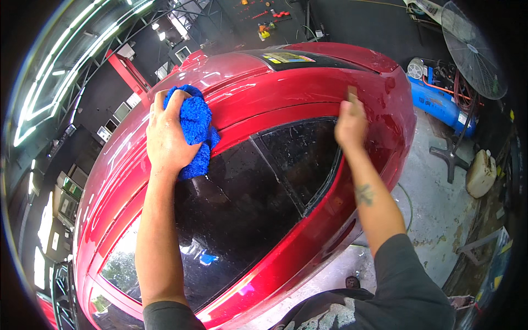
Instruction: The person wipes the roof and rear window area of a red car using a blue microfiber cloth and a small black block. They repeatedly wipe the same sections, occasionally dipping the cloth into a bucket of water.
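A red car (308, 85) stands in front of me, with its dark side window (236, 220) below my hands. My left hand (166, 135) is closed on a fluffy blue microfiber towel (195, 124), pressed to the roof edge just above the window. Farther right, my right hand (352, 124) is smeared by motion near the back end of the side window. Out of its fingers sticks a small, flat tan piece (352, 92), close to the red paint; its kind does not show. Wet-looking marks spot the paint and glass.
A blue air compressor tank (440, 104) and a large fan (473, 49) stand beyond the car's right end. A whitish jerrycan (481, 173) sits on the grey floor (434, 214) at right. A thin green hose runs along the floor near the car.
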{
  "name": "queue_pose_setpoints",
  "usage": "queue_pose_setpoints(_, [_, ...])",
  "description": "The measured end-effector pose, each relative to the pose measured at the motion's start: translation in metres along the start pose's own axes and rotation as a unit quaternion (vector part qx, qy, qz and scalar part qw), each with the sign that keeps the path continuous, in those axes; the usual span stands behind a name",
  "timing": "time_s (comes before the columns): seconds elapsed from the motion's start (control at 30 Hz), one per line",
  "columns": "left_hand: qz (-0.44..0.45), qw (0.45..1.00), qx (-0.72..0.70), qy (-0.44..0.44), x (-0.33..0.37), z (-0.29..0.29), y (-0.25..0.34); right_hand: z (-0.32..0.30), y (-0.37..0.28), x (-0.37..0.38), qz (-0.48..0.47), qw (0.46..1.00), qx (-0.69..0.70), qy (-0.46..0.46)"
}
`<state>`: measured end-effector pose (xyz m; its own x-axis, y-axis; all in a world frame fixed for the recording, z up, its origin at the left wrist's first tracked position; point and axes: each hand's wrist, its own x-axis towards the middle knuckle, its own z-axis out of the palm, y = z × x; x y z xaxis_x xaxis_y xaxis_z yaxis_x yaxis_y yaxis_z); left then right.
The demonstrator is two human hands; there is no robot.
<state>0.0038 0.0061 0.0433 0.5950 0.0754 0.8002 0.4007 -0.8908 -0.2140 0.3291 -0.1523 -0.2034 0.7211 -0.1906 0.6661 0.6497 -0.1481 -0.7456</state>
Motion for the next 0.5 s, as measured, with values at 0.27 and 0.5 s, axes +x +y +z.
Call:
queue_pose_setpoints(0.27, [-0.025,0.999,-0.013,-0.030,-0.009,-0.002,-0.015,0.020,-0.101,-0.025,-0.334,0.930,0.031,-0.151])
queue_pose_setpoints(0.5, [-0.025,0.999,-0.004,-0.022,-0.004,-0.010,-0.009,0.028,-0.056,0.016,-0.153,0.988,-0.005,-0.037])
